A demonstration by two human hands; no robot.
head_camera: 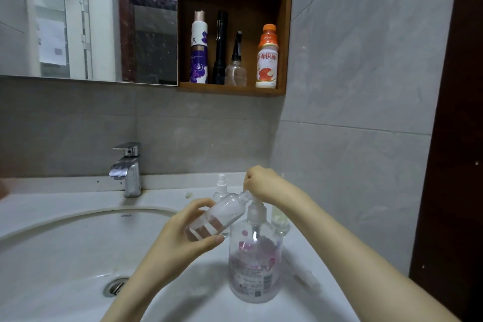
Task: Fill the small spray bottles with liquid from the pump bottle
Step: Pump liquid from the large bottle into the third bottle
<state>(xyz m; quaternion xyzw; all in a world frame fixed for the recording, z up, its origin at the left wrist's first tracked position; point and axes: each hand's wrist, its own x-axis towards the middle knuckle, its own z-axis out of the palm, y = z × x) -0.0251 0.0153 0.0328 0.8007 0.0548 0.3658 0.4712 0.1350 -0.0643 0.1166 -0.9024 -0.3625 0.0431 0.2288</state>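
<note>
Left hand [183, 232] grips small clear plastic spray bottle [219, 214], tilted, neck toward 1 o'clock. Right hand [264, 184] closed over head of large clear pump bottle [254, 264], upright on white surface [300, 303], 3 o'clock of basin.

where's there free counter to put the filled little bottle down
Bare counter lies between the faucet and the capped spray bottle, behind the basin. The right is crowded: pump bottle, a yellowish bottle, and a blurred clear item beside it.

Tilted clear spray bottle [220, 214] above pump bottle [254, 266]
</note>
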